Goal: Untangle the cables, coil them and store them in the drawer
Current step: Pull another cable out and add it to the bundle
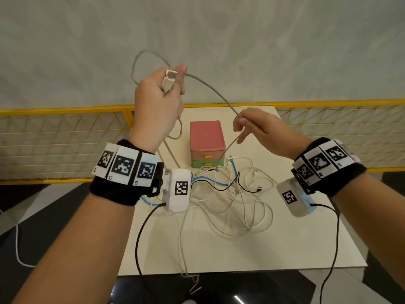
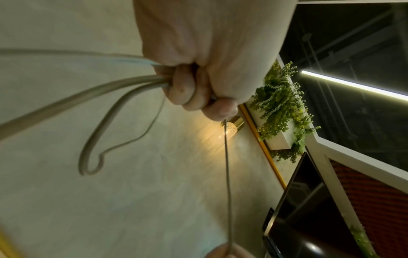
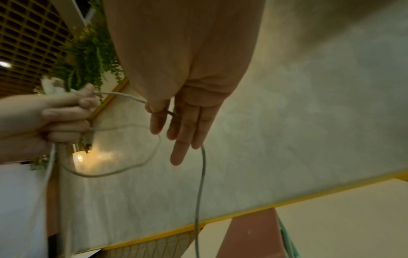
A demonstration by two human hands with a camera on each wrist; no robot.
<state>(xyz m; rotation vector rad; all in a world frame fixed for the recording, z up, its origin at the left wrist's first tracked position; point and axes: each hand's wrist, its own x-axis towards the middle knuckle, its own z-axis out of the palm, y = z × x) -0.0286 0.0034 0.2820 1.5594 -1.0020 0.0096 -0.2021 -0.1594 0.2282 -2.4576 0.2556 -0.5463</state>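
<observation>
Item: white table [image 1: 295, 244] bearing a loose tangle of thin white, blue and black cables [image 1: 232, 194], with a boxy pink-and-green plastic drawer unit [image 1: 207, 143] at its 12 o'clock, both drawers closed, yellow mesh fence [image 1: 65, 137] behind. Raised left hand [image 1: 158, 95] is fisted around loops of round grey cable [image 1: 210, 86] and its rectangular plug [image 1: 169, 79]. At 3 o'clock of it, the lower right hand [image 1: 260, 130] pinches the same strand between thumb and forefinger, other fingers extended; the strand drops to the tangle.

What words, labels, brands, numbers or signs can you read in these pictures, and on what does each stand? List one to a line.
No readable words, brands or numbers.
Black-and-white square code tags on the left wristband: patterns only; tiny marks under them, too small to read.
Same tags on the right wristband: likewise.
Pink and green plastic drawer box: no lettering.
</observation>
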